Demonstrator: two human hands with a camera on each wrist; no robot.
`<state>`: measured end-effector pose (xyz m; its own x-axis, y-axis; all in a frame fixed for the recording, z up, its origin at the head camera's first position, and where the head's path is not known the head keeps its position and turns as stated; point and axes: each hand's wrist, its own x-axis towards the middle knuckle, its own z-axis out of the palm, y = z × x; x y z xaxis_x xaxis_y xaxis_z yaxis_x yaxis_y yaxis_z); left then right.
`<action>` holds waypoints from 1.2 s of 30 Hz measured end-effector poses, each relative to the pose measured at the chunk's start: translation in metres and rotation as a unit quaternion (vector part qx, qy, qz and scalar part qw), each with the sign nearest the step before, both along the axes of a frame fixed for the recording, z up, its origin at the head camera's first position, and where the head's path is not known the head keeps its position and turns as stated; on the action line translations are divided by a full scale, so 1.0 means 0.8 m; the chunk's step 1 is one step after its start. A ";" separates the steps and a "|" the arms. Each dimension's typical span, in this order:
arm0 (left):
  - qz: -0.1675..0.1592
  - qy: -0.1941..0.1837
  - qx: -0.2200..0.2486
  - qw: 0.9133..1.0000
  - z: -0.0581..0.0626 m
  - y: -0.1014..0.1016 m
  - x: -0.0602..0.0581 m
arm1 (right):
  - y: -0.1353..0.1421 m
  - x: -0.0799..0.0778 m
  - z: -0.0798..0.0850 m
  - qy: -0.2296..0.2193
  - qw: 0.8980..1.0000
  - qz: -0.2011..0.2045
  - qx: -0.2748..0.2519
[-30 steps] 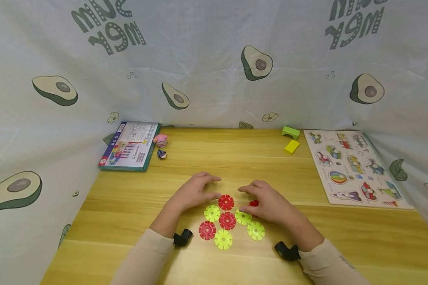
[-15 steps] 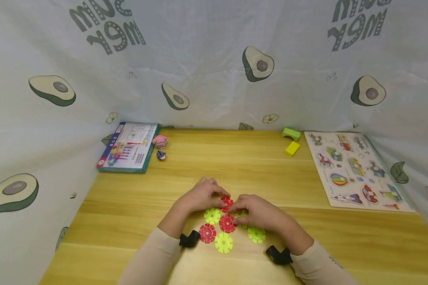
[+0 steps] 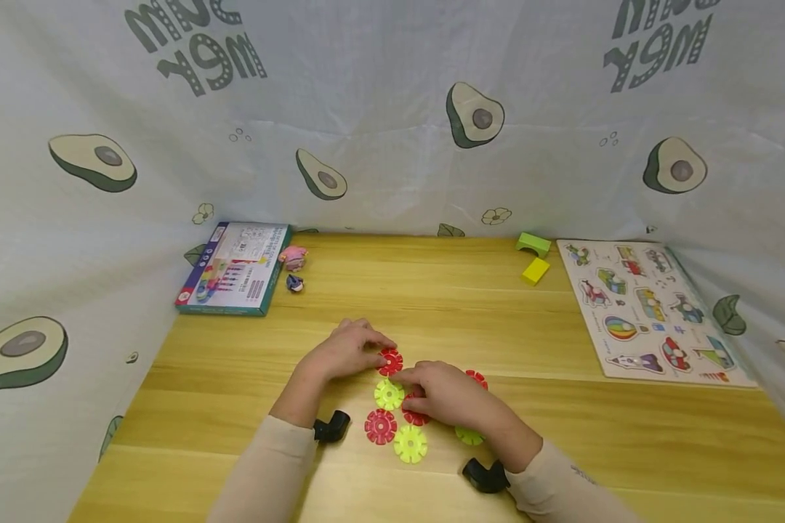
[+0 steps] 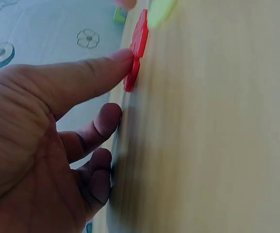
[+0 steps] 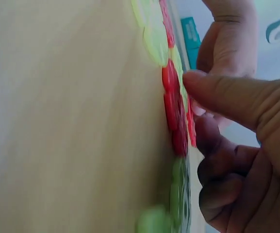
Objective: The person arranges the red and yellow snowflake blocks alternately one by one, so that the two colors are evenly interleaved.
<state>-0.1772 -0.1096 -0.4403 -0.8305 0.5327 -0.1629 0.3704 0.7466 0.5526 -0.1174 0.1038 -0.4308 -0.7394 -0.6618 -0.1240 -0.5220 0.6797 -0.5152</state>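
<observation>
Several flat, notched plastic discs, red and yellow-green, lie grouped on the table. At the top of the group, my left hand (image 3: pixel 348 351) holds a red disc (image 3: pixel 391 367) between thumb and index finger; its thumb (image 4: pixel 118 60) is on the disc's edge in the left wrist view. My right hand (image 3: pixel 454 396) reaches over the group, its index fingertip by a yellow-green disc (image 3: pixel 389 395) and its thumb over another red disc (image 3: pixel 415 419). Past its knuckles shows a further red disc (image 3: pixel 477 376). Below the right hand, a yellow-green disc (image 3: pixel 469 436) is partly hidden.
Nearer me lie a red disc (image 3: pixel 381 426) and a yellow-green disc (image 3: pixel 410 444). A flat box (image 3: pixel 235 269) and two small figurines (image 3: pixel 294 258) are at back left. Green and yellow blocks (image 3: pixel 535 271) and a picture puzzle board (image 3: pixel 654 312) sit at right.
The left hand has closed on the top red disc and slid it left. The right hand has moved left across the discs, uncovering a red one behind it.
</observation>
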 end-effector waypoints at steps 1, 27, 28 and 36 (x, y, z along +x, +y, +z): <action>0.004 -0.001 0.002 1.000 0.000 -0.004 0.000 | -0.003 0.000 0.000 0.004 1.000 0.000 0.006; 0.067 -0.043 0.018 0.997 0.002 -0.014 0.002 | -0.016 -0.006 0.000 -0.022 0.997 -0.072 -0.026; 0.067 -0.042 0.018 0.997 0.001 -0.014 0.002 | -0.015 -0.006 0.001 -0.026 0.997 -0.071 -0.035; 0.064 -0.058 0.079 0.993 -0.001 -0.011 0.002 | -0.002 -0.009 0.002 -0.060 0.989 -0.092 -0.099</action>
<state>-0.1759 -0.1183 -0.4407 -0.8735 0.4509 -0.1835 0.2056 0.6833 0.7006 -0.1248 0.1020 -0.4289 -0.8376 -0.5374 -0.0986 -0.3262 0.6366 -0.6988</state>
